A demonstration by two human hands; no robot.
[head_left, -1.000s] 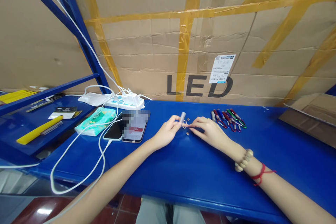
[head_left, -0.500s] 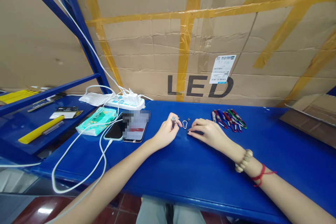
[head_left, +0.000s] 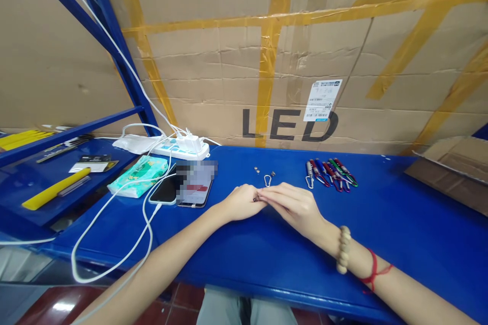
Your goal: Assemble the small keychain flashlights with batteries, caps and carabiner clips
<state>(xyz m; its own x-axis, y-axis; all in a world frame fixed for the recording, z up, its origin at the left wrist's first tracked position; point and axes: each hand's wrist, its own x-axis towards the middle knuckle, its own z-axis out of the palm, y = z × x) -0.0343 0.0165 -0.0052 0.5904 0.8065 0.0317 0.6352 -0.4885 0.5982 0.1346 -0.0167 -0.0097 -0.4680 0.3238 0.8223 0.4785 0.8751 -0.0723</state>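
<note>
My left hand [head_left: 241, 202] and my right hand [head_left: 293, 204] meet fingertip to fingertip low over the blue table [head_left: 267, 254]. Both pinch a small dark part [head_left: 257, 196] between them; too little of it shows to name it. Just beyond the fingers lie a silver carabiner clip [head_left: 267, 180], a tiny metal piece [head_left: 273, 173] and two small round button cells [head_left: 258, 168]. A row of several coloured keychain flashlights [head_left: 331, 172] lies to the right of them.
Two phones [head_left: 185, 188] lie left of my hands, one on a white cable [head_left: 114, 259] from a power strip [head_left: 179, 147]. A green tissue pack [head_left: 138, 175] sits further left. A taped cardboard box [head_left: 290, 61] marked LED walls the back. Yellow tools lie on the left shelf [head_left: 53, 188].
Both hands drew back toward me and came together. The silver tube the left hand held a second ago is out of sight; button cells now lie bare on the table beyond the clip.
</note>
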